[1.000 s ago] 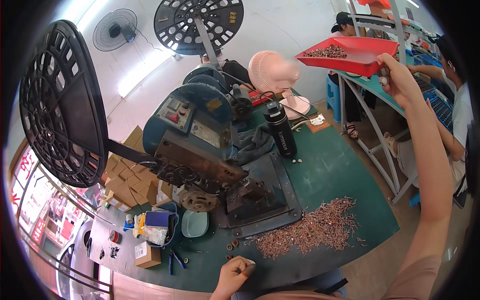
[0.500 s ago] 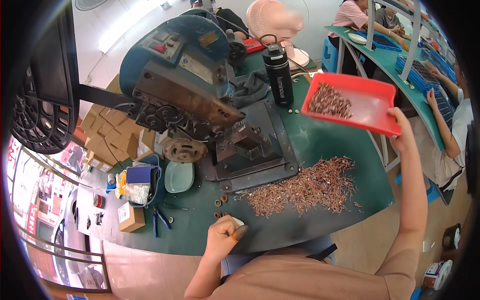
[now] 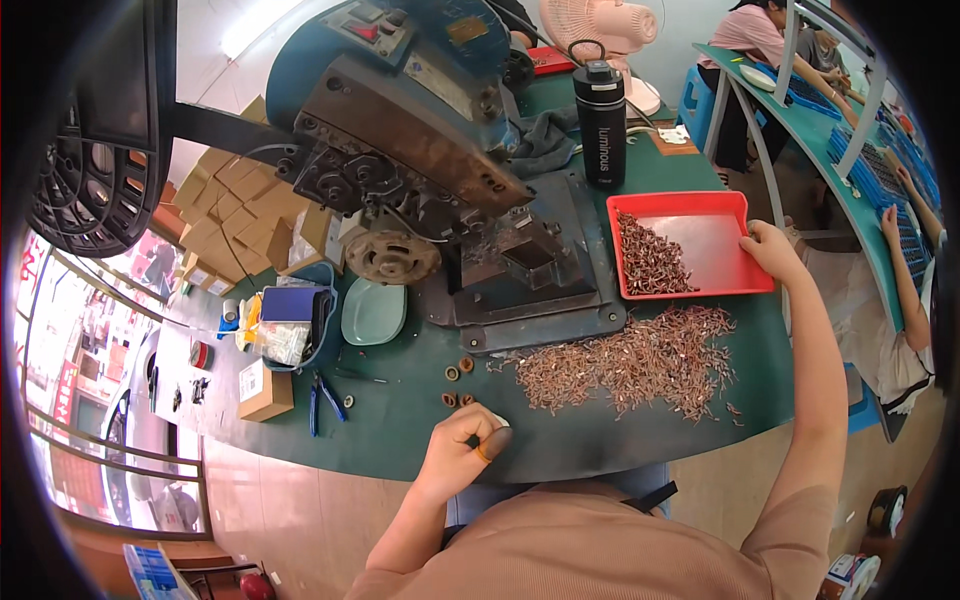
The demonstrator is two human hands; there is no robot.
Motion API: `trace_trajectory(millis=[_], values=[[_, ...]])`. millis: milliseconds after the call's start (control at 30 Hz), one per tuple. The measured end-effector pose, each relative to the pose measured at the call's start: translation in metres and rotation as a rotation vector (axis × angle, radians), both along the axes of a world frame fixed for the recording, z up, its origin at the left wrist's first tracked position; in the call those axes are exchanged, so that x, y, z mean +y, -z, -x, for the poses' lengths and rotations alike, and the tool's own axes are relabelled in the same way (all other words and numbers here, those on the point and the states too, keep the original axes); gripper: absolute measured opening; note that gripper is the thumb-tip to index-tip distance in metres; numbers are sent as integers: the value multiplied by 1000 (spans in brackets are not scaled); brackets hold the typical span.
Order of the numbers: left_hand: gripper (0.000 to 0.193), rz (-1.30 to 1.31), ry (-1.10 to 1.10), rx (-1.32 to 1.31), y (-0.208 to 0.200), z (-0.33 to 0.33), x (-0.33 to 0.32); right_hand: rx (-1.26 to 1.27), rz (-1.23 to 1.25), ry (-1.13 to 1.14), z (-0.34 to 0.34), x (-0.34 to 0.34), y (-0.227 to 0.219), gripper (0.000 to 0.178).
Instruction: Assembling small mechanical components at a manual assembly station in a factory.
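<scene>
My right hand [image 3: 771,251] grips the right end of a red scoop-like tray [image 3: 712,240], fingers closed over its rim. Small brown metal pieces [image 3: 650,262] lie heaped in the tray's left side. In front of it, a wide pile of thin copper-brown pieces [image 3: 630,362] spreads over the green table [image 3: 400,440]. My left hand [image 3: 462,452] is curled closed at the table's near edge, a dark cover with a yellow band on one digit. Something pale shows at its fingertips, too small to name. Several small brown rings [image 3: 451,374] lie just beyond it.
A heavy bench press [image 3: 400,150] fills the table's middle, with a black bottle [image 3: 600,130] behind. To the left are a pale green dish [image 3: 374,312], a blue bin [image 3: 325,340], blue-handled pliers [image 3: 326,400] and a small carton [image 3: 265,390]. People work at another table [image 3: 760,85] at right.
My right hand has brought the red tray down and nearer, from a tilted position to beside the press behind the pile. The left hand stays closed. The view has shifted slightly.
</scene>
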State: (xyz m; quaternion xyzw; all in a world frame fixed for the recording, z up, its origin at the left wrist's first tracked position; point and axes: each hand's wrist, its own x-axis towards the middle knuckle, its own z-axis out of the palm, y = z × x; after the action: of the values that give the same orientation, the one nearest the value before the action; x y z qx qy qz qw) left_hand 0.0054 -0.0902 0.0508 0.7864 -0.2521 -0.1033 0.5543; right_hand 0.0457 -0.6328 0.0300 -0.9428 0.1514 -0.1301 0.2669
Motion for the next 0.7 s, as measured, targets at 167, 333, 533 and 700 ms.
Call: trace_trajectory(millis=[167,333,533,700], values=[[27,-8,47,-13,-2,0,-3,79,143,0,-11,10,-1,23],[26,18,32,27,1,1,-1,53,234,3,-10,23,-1,23],[36,-9,78,12,-2,3,-3,101,197,51,4,40,-19,24],[42,0,46,-17,4,2,-6,-369,243,39,-6,60,-29,21]])
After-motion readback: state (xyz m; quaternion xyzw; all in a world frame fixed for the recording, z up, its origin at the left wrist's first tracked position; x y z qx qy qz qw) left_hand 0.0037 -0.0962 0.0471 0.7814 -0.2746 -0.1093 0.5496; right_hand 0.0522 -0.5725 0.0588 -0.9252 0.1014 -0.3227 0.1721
